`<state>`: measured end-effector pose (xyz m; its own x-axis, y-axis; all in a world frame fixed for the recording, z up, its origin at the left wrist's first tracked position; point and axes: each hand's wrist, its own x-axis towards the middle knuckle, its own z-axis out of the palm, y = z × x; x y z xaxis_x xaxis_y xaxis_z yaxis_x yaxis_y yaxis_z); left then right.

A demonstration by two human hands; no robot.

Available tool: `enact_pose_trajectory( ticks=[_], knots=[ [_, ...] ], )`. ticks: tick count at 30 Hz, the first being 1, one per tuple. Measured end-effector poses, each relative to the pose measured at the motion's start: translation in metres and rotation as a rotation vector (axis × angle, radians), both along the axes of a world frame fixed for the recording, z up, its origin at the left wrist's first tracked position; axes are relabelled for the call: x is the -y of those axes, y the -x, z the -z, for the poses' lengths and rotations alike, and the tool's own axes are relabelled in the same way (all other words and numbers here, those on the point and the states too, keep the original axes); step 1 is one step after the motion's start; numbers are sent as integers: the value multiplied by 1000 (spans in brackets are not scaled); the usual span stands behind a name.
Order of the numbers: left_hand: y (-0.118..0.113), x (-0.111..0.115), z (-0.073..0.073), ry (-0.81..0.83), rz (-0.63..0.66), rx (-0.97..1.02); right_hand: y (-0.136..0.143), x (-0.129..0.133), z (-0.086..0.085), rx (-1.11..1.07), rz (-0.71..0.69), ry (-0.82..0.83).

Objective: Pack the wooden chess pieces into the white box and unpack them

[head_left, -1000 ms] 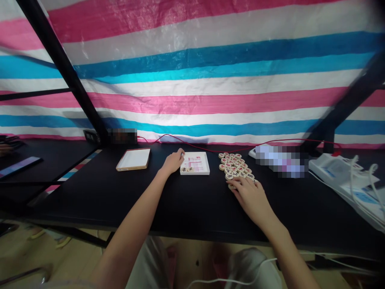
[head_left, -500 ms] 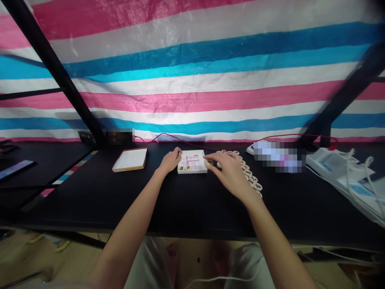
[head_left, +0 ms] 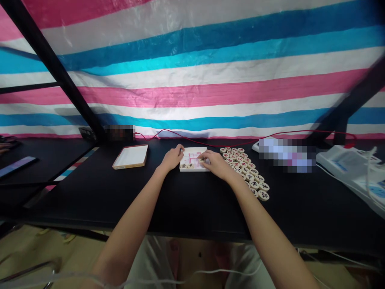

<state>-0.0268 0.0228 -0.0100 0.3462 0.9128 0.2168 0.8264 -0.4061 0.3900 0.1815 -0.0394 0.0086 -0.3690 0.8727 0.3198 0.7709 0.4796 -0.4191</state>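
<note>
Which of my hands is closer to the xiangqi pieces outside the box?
Right. Your right hand, over the white box, is just left of the xiangqi pieces outside it; your left hand is farther, at the box's left edge.

I've got the box [head_left: 194, 169] mid-desk [head_left: 180, 208], two pieces [head_left: 186, 165] in its near left corner. Lid [head_left: 130, 156] sits left of it, apart. Piece cluster [head_left: 240, 165] is just right of the box, running toward me. Blurred item [head_left: 285, 154] lies right of that, corded bundle [head_left: 345, 168] farther right. Cable [head_left: 186, 139] crosses behind the box, sheet [head_left: 192, 92] behind everything.
</note>
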Motion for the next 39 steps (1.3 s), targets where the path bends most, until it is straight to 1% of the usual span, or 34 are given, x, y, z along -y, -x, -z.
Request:
enact_pose_trajectory(
  ticks=[5,10,18,22,26,28,31,34,36,37,39],
  knots=[
    [0,0,1,-24,24,-1,-2,1,-3,36,-7,60],
    [1,-1,2,-31,30,0,-5,3,-3,-52,-11,153],
    [0,1,1,-22,17,-20,0,8,-6,-172,-32,196],
    [-1,2,-1,-18,14,-23,2,7,0,-197,-68,187],
    [-1,4,-2,-16,8,-30,3,5,4,-173,-46,153],
    [-1,5,-2,-11,6,-36,3,5,1,-131,-29,103],
    [-1,4,-2,-8,15,-34,-1,7,-8,-63,15,10],
    [0,4,-3,-6,16,-26,-16,23,-18,-34,98,-61],
    [-1,4,-4,6,10,-25,-32,45,-20,-17,147,-87],
    [-1,4,-5,14,6,-24,-41,59,-19,12,165,-104],
    [-2,5,-6,25,1,-20,-58,88,-9,110,202,-122]
  ],
)
